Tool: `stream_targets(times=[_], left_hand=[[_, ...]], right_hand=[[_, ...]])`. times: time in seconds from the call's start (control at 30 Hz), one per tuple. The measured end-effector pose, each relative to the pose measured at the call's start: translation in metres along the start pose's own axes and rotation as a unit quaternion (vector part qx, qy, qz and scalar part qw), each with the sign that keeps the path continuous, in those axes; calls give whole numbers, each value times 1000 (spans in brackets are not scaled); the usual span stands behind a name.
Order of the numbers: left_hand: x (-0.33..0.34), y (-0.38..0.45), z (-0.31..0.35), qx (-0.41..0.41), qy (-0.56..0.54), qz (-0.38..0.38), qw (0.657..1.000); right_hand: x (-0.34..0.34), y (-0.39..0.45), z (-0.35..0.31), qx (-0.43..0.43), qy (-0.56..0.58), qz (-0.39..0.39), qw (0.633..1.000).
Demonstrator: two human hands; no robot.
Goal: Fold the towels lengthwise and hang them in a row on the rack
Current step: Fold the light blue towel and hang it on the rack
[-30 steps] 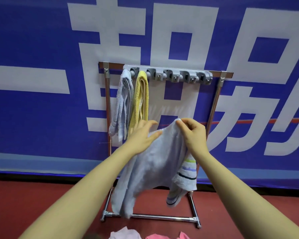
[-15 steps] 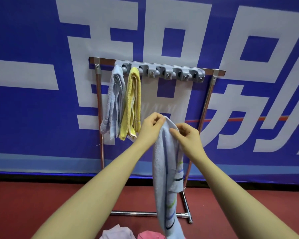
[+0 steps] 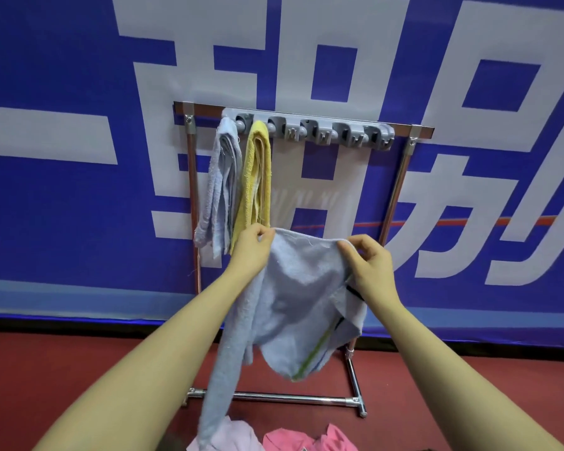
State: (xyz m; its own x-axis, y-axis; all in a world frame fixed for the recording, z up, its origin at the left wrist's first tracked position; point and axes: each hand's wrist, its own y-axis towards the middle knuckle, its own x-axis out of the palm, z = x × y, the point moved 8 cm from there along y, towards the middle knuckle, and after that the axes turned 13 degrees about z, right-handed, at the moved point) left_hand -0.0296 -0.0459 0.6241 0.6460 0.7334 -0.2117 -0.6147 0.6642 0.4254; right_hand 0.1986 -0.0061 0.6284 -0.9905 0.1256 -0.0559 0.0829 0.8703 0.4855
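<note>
Head cam looks down two bare arms at a rack (image 3: 401,177) standing against a big blue banner (image 3: 62,206). The left hand (image 3: 249,247) pinches one top corner of a blue towel (image 3: 300,297) between thumb and curled fingers, and the right hand (image 3: 370,265) pinches the other end of that top edge the same way, so the cloth is spread out in front of the rack, below its clip bar (image 3: 310,126). The towel's far from neat: one long end droops down on the left almost to the floor pile, and the striped end is bunched up under the right hand. On the rack's left side a grey towel (image 3: 222,187) and a yellow towel (image 3: 256,180) already hang folded, side by side, with the clips to their right free. A pink cloth (image 3: 306,439) and a pale one (image 3: 232,432) sit on the floor in front of the rack. What I'd worry about: the fold going crooked, since the two sides hang so unevenly, and then it'd sit lumpy in the clip. That dangling end could also snag the pile below. And a two-corner pinch is pretty thin, so one slip drops it.
</note>
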Motion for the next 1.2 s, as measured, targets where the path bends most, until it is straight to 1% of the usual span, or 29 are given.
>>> stream_targets(times=[0.17,0.3,0.4,0.47,0.63,0.77,0.9,1.1,1.2], left_hand=[[1,-8,-12,22,61,-37,997],[20,-26,11,45,-25,-138,989],[32,-32,31,65,-62,-178,980],[35,-31,34,52,-70,-168,982],[33,-24,38,14,-108,-91,990],[33,-20,53,30,-120,-55,991],[26,-5,50,16,-140,-11,990],[10,11,26,-2,-84,3,996],[9,8,12,4,-31,-4,1000]], right_hand=[[20,5,-36,-70,2,-16,997],[37,8,-47,-90,5,-49,995],[43,9,-48,-98,6,-64,993],[40,10,-45,-86,11,-62,994],[19,14,-27,-51,8,-45,998],[16,10,-7,-17,-5,-78,997],[8,6,14,17,-27,-95,995],[-9,3,-3,-38,-26,-58,997],[-9,8,-10,-34,-13,-9,999]])
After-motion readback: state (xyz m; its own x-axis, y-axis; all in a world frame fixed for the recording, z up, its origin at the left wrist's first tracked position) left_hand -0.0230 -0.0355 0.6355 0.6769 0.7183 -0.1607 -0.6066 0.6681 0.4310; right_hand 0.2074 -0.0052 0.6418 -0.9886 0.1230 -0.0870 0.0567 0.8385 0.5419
